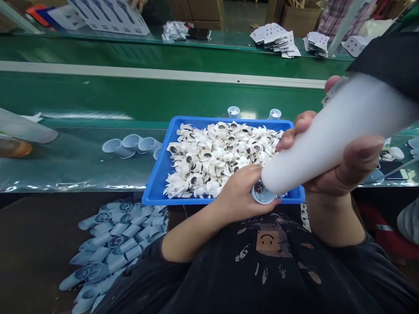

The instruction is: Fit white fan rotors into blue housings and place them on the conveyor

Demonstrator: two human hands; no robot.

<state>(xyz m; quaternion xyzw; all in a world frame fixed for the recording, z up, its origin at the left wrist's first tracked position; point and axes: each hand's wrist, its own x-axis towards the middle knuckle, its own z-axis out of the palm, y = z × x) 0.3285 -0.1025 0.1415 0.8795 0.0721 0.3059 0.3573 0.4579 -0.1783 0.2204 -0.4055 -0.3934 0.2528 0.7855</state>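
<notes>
My left hand (240,192) is closed around a small pale blue cup-shaped housing (262,194), held at the near edge of a blue tray (157,174). My right hand (340,161) grips a long white tube (330,135), blurred by motion, whose lower end meets the open mouth of that housing. The tray is heaped with several small white fan impellers (212,157) with dark hubs.
Three pale blue housings (131,146) lie left of the tray on the green conveyor (98,96), two more (234,112) stand behind it. A pile of housings (114,244) lies low at my left. White cards (278,39) sit on the far side. A phone (394,173) lies right.
</notes>
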